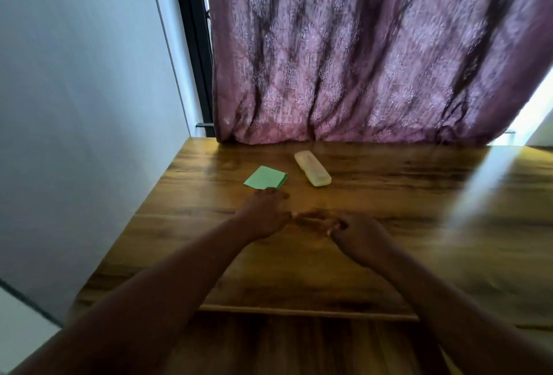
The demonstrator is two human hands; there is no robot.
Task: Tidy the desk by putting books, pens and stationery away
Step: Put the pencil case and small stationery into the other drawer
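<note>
A green pad of sticky notes (265, 178) lies on the wooden desk (389, 189), left of centre. Beside it to the right lies a pale yellow translucent pencil case (312, 168), closed and angled toward the curtain. My left hand (264, 214) rests flat on the desk just below the green pad, fingertips at its near edge. My right hand (357, 232) lies on the desk to the right with fingers curled inward; the blur hides whether anything is in it.
A purple patterned curtain (374, 54) hangs along the desk's back edge. A pale wall (83, 105) borders the desk's left side. A band of bright sunlight (490, 177) crosses the right part of the desk.
</note>
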